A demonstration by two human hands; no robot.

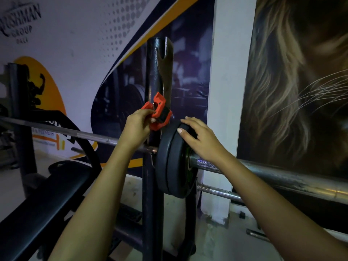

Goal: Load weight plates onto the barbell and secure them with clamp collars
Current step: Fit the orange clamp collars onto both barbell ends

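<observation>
Black padded bench (pixel 47 194), dark rack upright (pixel 152 194), printed wall banner (pixel 75 38), lion mural (pixel 301 72)

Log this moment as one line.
plates: on barbell sleeve | left hand: grips red clamp collar, off bar | right hand: rests on plate rim | collar: not yet fitted

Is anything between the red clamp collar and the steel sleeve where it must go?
Yes: the right hand, resting on the black round weight plate, crosses the grey steel barbell sleeve just beside that plate.
</observation>
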